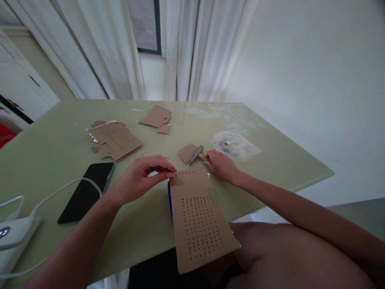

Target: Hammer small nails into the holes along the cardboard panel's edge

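A piece of brown cardboard (197, 186) punched with rows of small holes lies over the table's front edge, its near end sticking out. Something blue (170, 198) shows under its left side. At the cardboard's far left corner my left hand (147, 172) pinches a small metal nail (170, 170), mostly hidden by the fingertips. My right hand (221, 163) is closed round the wooden handle of a hammer (196, 155). The hammer's metal head rests over a small cardboard scrap (186, 153), just beyond the punched piece.
More punched cardboard (118, 138) and torn pieces (156, 116) lie on the greenish table (144, 237). A crumpled clear plastic bag (236, 146) with dark bits is at the right. At the left are a black phone (87, 192) and a white power strip (15, 241) with cables.
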`<state>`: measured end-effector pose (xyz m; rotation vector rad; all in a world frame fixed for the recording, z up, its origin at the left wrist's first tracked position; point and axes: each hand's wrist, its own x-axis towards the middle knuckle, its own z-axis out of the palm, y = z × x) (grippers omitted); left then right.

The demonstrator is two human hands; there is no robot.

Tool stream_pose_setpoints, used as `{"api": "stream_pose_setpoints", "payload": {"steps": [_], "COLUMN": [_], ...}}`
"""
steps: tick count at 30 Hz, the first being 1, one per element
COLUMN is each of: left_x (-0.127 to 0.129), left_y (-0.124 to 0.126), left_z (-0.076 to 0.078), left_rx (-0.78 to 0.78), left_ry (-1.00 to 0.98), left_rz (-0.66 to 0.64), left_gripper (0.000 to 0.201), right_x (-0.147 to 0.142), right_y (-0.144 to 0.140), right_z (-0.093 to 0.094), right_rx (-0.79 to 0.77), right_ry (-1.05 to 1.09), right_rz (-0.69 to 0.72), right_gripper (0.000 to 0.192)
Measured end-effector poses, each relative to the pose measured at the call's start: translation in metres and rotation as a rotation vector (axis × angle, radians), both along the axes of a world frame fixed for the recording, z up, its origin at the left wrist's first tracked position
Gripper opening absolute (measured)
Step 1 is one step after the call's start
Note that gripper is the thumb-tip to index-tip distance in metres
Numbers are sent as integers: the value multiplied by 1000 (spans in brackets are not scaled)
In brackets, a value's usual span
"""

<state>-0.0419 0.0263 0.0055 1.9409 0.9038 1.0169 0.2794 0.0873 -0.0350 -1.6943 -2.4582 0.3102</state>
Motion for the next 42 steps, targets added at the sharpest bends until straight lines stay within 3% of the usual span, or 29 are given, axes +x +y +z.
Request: {"api": "stream_pose_setpoints", "payload": {"steps": [5,10,13,17,25,42], "left_x": [0,4,4,4,3,2], "left_y": [-2,-3,-3,-3,-2,-2], "left_z": [1,0,-1,-3,-7,-9], "left_rx": [71,133,159,181,196,173], "left_ry": [72,81,69,64,87,115], "left_rz": [-7,8,19,38,30,29], "left_gripper": [14,13,11,10,14,13], "right_x": [1,-2,-13,-32,-51,-52], "right_y": [-2,-18,-40,-69,-83,-81], "right_z": [24,84,122,150,143,142], "right_rx": [10,56,98,92,-7,-24], "right_ry": [-60,25,162,95,22,12], "right_rz": [-3,33,151,211,341,273], "right_gripper": [13,35,33,32,31,30]}}
